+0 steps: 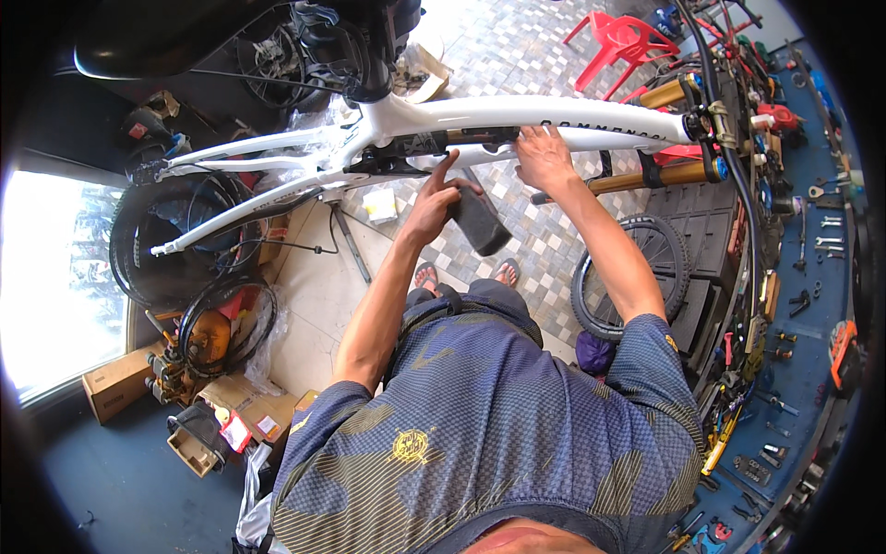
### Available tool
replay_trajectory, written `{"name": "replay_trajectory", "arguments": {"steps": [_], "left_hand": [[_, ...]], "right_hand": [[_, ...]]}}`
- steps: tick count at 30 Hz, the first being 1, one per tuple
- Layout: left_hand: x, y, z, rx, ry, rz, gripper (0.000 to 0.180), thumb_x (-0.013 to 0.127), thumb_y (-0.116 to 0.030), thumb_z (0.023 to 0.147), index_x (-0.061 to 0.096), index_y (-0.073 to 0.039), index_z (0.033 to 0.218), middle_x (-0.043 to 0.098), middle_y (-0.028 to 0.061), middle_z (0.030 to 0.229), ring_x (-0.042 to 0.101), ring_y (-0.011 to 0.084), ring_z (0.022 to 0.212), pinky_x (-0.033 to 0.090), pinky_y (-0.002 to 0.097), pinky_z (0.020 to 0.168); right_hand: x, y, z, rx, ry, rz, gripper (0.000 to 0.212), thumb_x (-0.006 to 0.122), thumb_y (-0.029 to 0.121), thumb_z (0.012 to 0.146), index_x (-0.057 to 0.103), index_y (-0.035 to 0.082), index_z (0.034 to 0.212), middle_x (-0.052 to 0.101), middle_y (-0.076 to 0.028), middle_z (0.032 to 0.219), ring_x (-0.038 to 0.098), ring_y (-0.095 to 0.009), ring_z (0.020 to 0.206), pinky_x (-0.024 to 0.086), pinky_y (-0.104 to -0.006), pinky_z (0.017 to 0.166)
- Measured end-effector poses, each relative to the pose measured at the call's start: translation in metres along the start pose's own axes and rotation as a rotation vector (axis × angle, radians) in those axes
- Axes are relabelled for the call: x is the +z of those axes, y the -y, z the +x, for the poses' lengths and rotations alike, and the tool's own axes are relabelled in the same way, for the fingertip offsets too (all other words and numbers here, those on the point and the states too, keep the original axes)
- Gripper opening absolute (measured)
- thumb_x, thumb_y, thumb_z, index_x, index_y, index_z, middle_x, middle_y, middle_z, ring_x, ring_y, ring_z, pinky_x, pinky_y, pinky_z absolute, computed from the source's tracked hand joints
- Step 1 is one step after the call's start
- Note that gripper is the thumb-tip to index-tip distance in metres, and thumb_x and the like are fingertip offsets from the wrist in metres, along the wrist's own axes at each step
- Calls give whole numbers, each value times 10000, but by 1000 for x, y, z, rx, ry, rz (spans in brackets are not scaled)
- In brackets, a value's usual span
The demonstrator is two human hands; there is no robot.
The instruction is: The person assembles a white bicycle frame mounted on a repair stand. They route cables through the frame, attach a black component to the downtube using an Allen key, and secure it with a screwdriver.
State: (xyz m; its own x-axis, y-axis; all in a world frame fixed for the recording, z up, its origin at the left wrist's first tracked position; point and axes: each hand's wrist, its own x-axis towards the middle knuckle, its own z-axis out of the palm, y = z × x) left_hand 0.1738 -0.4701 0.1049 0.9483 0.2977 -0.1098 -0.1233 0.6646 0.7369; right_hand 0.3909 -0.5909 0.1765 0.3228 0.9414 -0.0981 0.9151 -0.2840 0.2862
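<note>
A white bicycle frame (pixel 443 113) spans the view in front of me, with a dark rear shock (pixel 420 145) between its tubes. My left hand (pixel 430 205) is just below the shock, its index finger stretched up toward the frame. The other fingers are bent around the upper end of a dark grey, block-shaped thing (pixel 482 222) with a rounded lower end; its exact kind is unclear. Over the frame's lower white tube lies my right hand (pixel 544 159), fingers bent at the tube and tips partly hidden. A gold-legged fork (pixel 637 180) is at the frame's right end.
A blue bench (pixel 812 305) with several tools curves along the right. Below the fork stands a wheel (pixel 600 305) with a knobby tyre. Tyres (pixel 171 235) and cardboard boxes (pixel 245 406) crowd the left. A red chair (pixel 623 46) stands on the tiled floor farther off.
</note>
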Motion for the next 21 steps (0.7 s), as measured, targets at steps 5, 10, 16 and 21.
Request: {"name": "replay_trajectory", "arguments": {"steps": [5,10,16,21], "left_hand": [[6,2,29,-36,93,-46,911,367,101,841,108,-267,1633,660,212,1107,676,312,1041,546,415,941],[6,10,35,-48,88,-54,927,365,108,857,76,-311,1632,657,197,1119,670,297,1044,544,406,926],[2,12,34,-36,56,-21,950,395,113,855,71,-322,1634,652,167,1142,659,235,1020,542,364,885],[14,0,28,-43,12,46,962,429,108,852,65,-308,1639,619,150,1211,632,179,990,531,315,872]], "right_hand": [[-2,2,2,60,41,10,471,554,152,886,593,88,1351,510,-115,1457,414,-265,1420,250,-467,1198],[2,6,-15,230,-113,-28,473,574,196,919,587,93,1381,514,-128,1450,384,-311,1435,278,-484,1182],[-21,20,-65,358,-163,974,548,724,418,899,655,40,1290,655,-167,1242,587,-328,1194,467,-428,1001],[-29,45,-98,241,183,1567,687,775,391,882,538,24,1412,708,-162,1051,666,-205,969,531,-335,864]]}}
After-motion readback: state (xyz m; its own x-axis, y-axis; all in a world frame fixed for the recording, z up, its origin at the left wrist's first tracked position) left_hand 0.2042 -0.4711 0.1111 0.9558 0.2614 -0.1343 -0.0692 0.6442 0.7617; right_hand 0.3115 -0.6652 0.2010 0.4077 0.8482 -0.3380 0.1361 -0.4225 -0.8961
